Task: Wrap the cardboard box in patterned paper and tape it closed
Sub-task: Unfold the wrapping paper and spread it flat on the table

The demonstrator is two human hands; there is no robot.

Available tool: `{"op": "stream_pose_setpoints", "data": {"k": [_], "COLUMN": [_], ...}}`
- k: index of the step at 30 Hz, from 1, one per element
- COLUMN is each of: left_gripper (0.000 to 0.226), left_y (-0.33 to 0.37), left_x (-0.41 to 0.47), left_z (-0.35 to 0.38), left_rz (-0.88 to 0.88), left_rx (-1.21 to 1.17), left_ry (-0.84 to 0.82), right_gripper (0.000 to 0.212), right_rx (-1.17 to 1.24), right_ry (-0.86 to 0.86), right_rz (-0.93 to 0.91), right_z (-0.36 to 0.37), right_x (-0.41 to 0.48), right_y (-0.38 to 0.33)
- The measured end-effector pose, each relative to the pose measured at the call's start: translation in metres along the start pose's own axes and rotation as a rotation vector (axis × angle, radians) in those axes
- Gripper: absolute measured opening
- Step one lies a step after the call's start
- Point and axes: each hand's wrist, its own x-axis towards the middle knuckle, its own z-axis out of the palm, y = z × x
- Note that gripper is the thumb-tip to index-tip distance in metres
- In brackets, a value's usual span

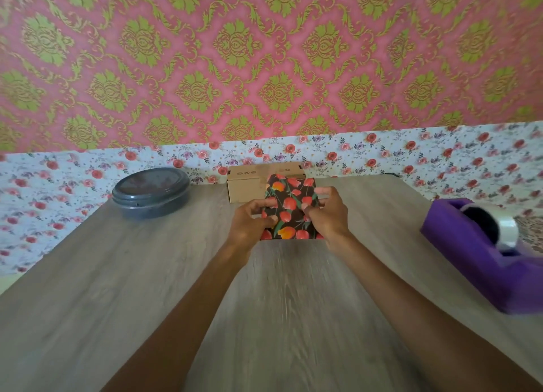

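- Left hand [249, 224] and right hand [326, 215], fingers [258, 208] curled, pinched a square-folded, tulip-printed dark paper [291, 212] by its side edges.
- Plain rectangular cardboard box [245, 186] sat just behind it on the wood-grain bench [279, 303].

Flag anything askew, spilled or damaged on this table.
Nothing spilled or damaged. The cardboard box stands bare behind the patterned paper, which the left hand and right hand both grip. The one oddity is the tape dispenser, which sits angled near the right edge of the table. The round container has its lid on.
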Motion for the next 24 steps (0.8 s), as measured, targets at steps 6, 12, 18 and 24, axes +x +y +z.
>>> {"op": "stream_pose_setpoints", "data": {"k": [6, 12, 18, 24], "left_gripper": [0.029, 0.016, 0.037, 0.041], "left_y": [0.011, 0.011, -0.005, 0.002], "left_x": [-0.047, -0.082, -0.115, -0.134], "left_z": [-0.004, 0.001, -0.002, 0.003], "left_rz": [0.059, 0.128, 0.475, 0.549], "left_rx": [-0.003, 0.339, 0.809, 0.820], "left_ry": [-0.019, 0.063, -0.015, -0.141], "right_gripper": [0.042, 0.030, 0.025, 0.007], "right_rx": [0.152, 0.187, 0.270, 0.372], "right_ry": [-0.032, -0.084, -0.111, -0.177], "right_rz": [0.142, 0.199, 0.246, 0.308], "right_z": [-0.024, -0.038, -0.040, -0.034], "right_x": [-0.043, -0.074, -0.097, -0.102], "right_y": [-0.007, 0.003, 0.015, 0.017]}}
